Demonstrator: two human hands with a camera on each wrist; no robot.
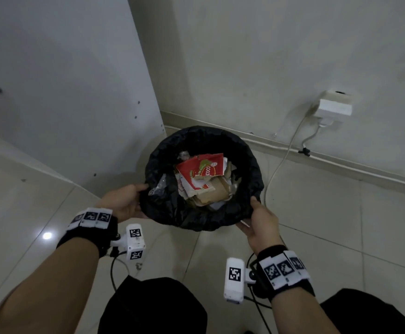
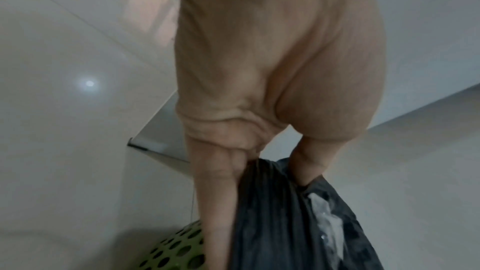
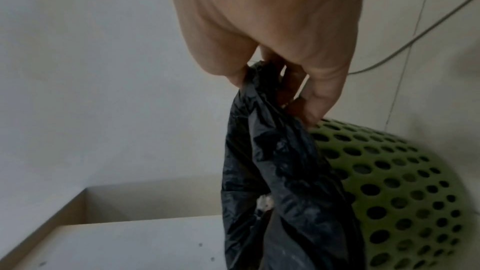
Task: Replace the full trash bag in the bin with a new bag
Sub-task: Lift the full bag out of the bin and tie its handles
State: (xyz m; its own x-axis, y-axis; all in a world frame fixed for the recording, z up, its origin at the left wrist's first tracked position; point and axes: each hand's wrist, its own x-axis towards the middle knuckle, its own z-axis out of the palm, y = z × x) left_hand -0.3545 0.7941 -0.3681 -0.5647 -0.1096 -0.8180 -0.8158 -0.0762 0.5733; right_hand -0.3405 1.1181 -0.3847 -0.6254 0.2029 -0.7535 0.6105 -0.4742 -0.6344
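A black trash bag (image 1: 196, 218) lines a round green perforated bin (image 3: 389, 182) on the floor near the wall corner. Red and white cartons and brown cardboard (image 1: 203, 179) fill it. My left hand (image 1: 126, 201) pinches the bag's edge (image 2: 270, 192) at the near left, thumb over the top and fingers below. At the near right my right hand (image 1: 260, 220) grips the bag's edge (image 3: 259, 130), fingers curled round the bunched plastic. The bin (image 2: 176, 249) shows below the left fingers.
A white panel (image 1: 64, 92) stands close to the bin's left. A wall socket (image 1: 334, 107) with a cable (image 1: 281, 165) trailing to the floor is at the right. My knees in black trousers (image 1: 153, 309) are at the bottom. Tiled floor lies around.
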